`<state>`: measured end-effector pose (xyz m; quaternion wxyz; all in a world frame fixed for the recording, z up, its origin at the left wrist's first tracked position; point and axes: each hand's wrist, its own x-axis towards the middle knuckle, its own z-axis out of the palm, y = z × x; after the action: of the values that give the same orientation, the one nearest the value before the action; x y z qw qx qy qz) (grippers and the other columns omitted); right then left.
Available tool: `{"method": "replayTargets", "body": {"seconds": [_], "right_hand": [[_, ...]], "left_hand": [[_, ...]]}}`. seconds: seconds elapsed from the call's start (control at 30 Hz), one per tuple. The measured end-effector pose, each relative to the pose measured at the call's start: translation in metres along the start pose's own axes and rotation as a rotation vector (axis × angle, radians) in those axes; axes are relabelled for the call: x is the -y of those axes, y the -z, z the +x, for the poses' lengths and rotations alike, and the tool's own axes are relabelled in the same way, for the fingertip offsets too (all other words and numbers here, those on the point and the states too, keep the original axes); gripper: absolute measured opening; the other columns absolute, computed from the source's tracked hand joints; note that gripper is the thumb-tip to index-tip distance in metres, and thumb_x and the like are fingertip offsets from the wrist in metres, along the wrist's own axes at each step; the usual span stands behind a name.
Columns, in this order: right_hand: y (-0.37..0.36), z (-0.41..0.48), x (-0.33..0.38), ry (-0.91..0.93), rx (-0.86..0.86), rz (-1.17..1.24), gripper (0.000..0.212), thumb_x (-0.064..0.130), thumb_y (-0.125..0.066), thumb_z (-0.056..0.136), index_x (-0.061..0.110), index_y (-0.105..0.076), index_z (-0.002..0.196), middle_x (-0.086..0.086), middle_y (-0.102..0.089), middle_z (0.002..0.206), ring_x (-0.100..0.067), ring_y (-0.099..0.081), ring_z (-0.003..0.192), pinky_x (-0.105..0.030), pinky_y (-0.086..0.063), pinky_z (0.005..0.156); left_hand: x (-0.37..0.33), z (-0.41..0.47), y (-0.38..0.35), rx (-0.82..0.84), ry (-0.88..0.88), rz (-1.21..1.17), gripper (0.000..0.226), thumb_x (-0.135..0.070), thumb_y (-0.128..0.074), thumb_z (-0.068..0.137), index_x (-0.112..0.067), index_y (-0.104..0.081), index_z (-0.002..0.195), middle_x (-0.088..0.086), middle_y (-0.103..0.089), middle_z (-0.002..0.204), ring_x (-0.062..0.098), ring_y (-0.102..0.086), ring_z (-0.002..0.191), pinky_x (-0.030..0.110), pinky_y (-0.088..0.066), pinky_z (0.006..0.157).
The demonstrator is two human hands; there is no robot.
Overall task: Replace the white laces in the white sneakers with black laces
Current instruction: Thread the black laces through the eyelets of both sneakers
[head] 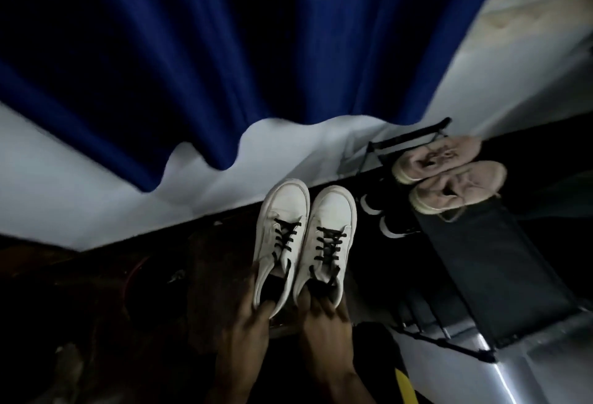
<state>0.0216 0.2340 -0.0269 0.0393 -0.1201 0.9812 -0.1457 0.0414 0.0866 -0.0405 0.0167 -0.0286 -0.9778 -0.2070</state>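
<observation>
Dim room: big blue curtain (192, 50) over a white wall (64, 179), dark floor (96, 307), shoe rack (481, 259) on the right. The white sneakers (282, 211) are side by side just left of it, black laces (329, 243) already in. Left hand (247, 323) and right hand (324, 317) each have a curled grip on a heel. Looks basically done, next is probably just parking the pair straight and letting go.
</observation>
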Motion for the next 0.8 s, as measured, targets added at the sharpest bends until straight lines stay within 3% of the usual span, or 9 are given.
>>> {"method": "replayTargets", "body": {"seconds": [0.07,0.17,0.27,0.37,0.47,0.53,0.6,0.7,0.8], "right_hand": [[0.031,-0.006,-0.02,-0.094,-0.025,0.029,0.044,0.025,-0.044,0.064,0.007,-0.053,0.102,-0.005,-0.072,0.076,-0.022,-0.07,0.073,-0.042,-0.06,0.075],[0.068,-0.014,-0.057,-0.268,-0.093,0.027,0.044,0.029,-0.046,0.062,0.007,-0.057,0.098,-0.001,-0.072,0.073,-0.019,-0.07,0.069,-0.043,-0.06,0.077],[0.092,-0.025,-0.1,-0.459,-0.138,0.016,0.043,0.03,-0.049,0.059,0.006,-0.067,0.089,0.0,-0.067,0.061,-0.016,-0.068,0.058,-0.035,-0.06,0.06],[0.097,-0.034,-0.154,-0.658,-0.051,0.026,0.057,0.023,-0.084,0.044,0.01,-0.059,0.094,0.0,-0.063,0.054,-0.015,-0.065,0.053,-0.034,-0.058,0.057],[0.089,-0.036,-0.2,-0.817,-0.006,0.024,0.062,0.018,-0.091,0.038,0.011,-0.055,0.088,-0.002,-0.059,0.048,-0.016,-0.062,0.046,-0.035,-0.057,0.053],[0.084,-0.035,-0.227,-0.869,0.024,0.043,0.055,0.017,-0.092,0.038,0.013,-0.059,0.082,-0.001,-0.058,0.047,-0.017,-0.061,0.043,-0.035,-0.056,0.05],[0.078,-0.033,-0.247,-0.897,0.049,0.076,0.048,0.017,-0.092,0.041,0.015,-0.059,0.077,0.0,-0.057,0.045,-0.017,-0.061,0.044,-0.033,-0.054,0.05],[0.066,-0.029,-0.274,-0.894,0.057,0.094,0.046,0.016,-0.09,0.039,0.016,-0.061,0.074,0.001,-0.056,0.044,-0.017,-0.062,0.044,-0.032,-0.053,0.052],[0.053,-0.021,-0.297,-0.923,0.073,0.114,0.048,0.016,-0.089,0.035,0.013,-0.064,0.076,0.0,-0.058,0.046,-0.02,-0.062,0.045,-0.035,-0.056,0.052]], "left_hand": [[-0.024,0.014,0.007,0.069,-0.059,-0.067,0.029,-0.016,-0.064,0.078,-0.027,-0.061,0.105,-0.008,-0.057,0.134,0.007,-0.063,0.103,0.028,-0.056,0.072],[-0.08,0.042,0.011,0.203,-0.091,-0.273,0.049,-0.029,-0.064,0.09,-0.035,-0.048,0.135,-0.021,-0.061,0.123,-0.016,-0.059,0.101,0.008,-0.049,0.084],[-0.14,0.082,-0.004,0.175,-0.346,-0.384,0.043,-0.01,-0.05,0.096,-0.031,-0.051,0.134,-0.013,-0.051,0.143,-0.003,-0.045,0.131,0.009,-0.038,0.102],[-0.19,0.117,-0.042,0.273,-0.586,-0.344,0.037,-0.003,-0.043,0.091,-0.012,-0.063,0.121,-0.002,-0.039,0.153,0.012,-0.034,0.143,0.029,-0.028,0.117],[-0.221,0.146,-0.083,0.412,-0.603,-0.308,0.035,-0.015,-0.043,0.089,-0.017,-0.055,0.122,-0.011,-0.042,0.15,0.012,-0.041,0.138,0.033,-0.038,0.111],[-0.244,0.163,-0.102,0.499,-0.626,-0.222,0.02,-0.013,-0.048,0.085,-0.013,-0.064,0.096,-0.007,-0.045,0.15,0.017,-0.054,0.127,0.027,-0.048,0.097],[-0.261,0.179,-0.116,0.614,-0.639,-0.195,0.009,-0.002,-0.057,0.075,-0.009,-0.059,0.069,0.006,-0.045,0.149,0.021,-0.061,0.119,0.018,-0.045,0.086],[-0.276,0.2,-0.14,0.658,-0.653,-0.145,0.013,0.005,-0.058,0.072,-0.008,-0.062,0.07,0.006,-0.042,0.151,0.02,-0.054,0.126,0.011,-0.036,0.093],[-0.281,0.21,-0.162,0.653,-0.667,-0.11,0.01,0.002,-0.06,0.074,-0.007,-0.063,0.071,0.001,-0.04,0.153,0.015,-0.053,0.125,0.012,-0.038,0.089]]}}
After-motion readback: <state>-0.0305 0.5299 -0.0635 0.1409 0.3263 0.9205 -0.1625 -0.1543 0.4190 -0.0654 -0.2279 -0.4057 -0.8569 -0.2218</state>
